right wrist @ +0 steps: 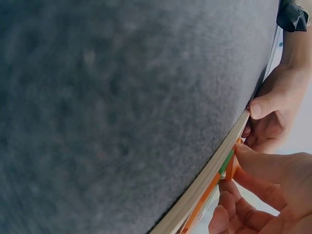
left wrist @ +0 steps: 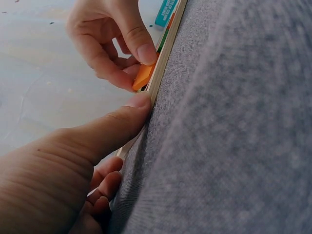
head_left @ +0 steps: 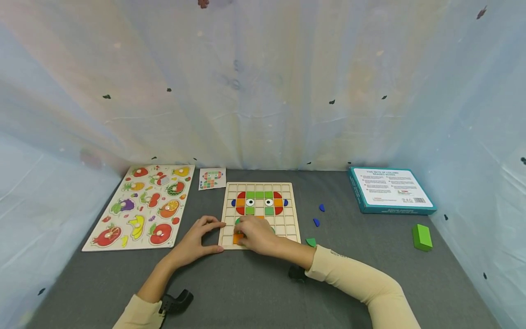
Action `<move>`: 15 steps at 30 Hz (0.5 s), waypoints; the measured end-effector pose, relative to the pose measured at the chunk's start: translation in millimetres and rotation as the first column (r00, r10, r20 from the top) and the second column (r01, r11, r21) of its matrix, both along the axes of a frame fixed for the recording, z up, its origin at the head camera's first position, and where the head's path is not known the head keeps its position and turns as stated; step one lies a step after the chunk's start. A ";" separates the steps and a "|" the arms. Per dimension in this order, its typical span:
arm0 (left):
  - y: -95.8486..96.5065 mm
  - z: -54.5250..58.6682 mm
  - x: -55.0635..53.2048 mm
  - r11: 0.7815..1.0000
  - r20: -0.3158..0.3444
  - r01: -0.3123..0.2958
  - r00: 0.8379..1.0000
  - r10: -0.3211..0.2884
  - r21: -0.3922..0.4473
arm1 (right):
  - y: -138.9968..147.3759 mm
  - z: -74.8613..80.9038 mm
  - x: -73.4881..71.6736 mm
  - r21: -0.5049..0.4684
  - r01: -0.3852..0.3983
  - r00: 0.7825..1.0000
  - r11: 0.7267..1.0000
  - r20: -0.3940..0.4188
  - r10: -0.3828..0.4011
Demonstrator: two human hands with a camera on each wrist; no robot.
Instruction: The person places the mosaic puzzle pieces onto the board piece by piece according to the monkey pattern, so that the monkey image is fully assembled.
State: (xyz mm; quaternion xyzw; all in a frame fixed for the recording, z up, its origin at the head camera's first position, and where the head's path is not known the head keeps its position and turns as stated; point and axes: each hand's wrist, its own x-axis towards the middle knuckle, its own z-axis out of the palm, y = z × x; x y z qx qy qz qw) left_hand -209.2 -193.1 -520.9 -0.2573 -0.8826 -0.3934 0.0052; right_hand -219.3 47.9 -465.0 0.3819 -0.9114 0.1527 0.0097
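Observation:
A wooden grid board (head_left: 291, 221) lies on the grey table, with red, green, orange, blue and eye-marked pieces set in its squares. My left hand (head_left: 196, 240) touches the board's near left side with thumb and fingertips. Over the lower left squares, my right hand (head_left: 256, 235) pinches an orange piece (left wrist: 145, 77) between thumb and fingers. That piece is tilted against the board in the left wrist view. My right hand hides part of the board's lower middle from the head camera. A pattern card (head_left: 212, 178) lies behind the board's left corner.
Right of the board lie two blue pieces (head_left: 316, 222) and a green piece (head_left: 311, 242), partly by the right sleeve. A fruit puzzle board (head_left: 135, 210) is at left. A teal box (head_left: 392, 192) and a green block (head_left: 422, 237) stand at right.

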 end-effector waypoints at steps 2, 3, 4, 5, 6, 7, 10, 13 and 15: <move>0.2 0.5 0.1 1.000 0.005 -0.001 1.000 0.001 0.005 | 0.0 0.3 0.4 -0.002 -0.004 1.000 1.000 -0.011 0.004; 0.4 0.8 0.2 1.000 0.007 -0.003 1.000 0.003 0.005 | 0.1 0.5 0.6 -0.004 -0.006 1.000 1.000 -0.016 0.006; 0.5 1.0 0.3 1.000 0.009 -0.004 1.000 0.004 0.007 | 0.2 0.6 0.7 -0.005 -0.008 1.000 1.000 -0.019 0.008; 0.6 1.2 0.5 1.000 0.006 -0.004 1.000 0.004 0.004 | 0.2 0.8 1.0 -0.006 -0.011 1.000 1.000 -0.022 0.011; 0.7 1.5 0.6 1.000 0.009 -0.005 1.000 0.005 0.008 | 0.3 0.6 1.1 -0.008 -0.011 1.000 1.000 -0.024 0.011; 0.8 1.6 0.6 1.000 0.009 -0.005 1.000 0.005 0.008 | 0.3 0.4 1.1 -0.005 -0.011 1.000 1.000 -0.029 0.011; 0.9 1.5 0.7 1.000 0.007 -0.004 1.000 0.004 0.008 | 0.4 0.4 1.2 -0.002 -0.012 0.999 1.000 -0.042 0.012; 0.9 1.2 0.4 1.000 0.008 -0.003 1.000 0.003 0.006 | 0.3 1.1 1.5 0.009 -0.015 0.998 1.000 -0.062 0.016; 0.9 0.9 0.2 1.000 0.006 -0.003 1.000 0.003 0.002 | 0.1 1.8 2.0 0.022 -0.017 0.997 1.000 -0.074 0.019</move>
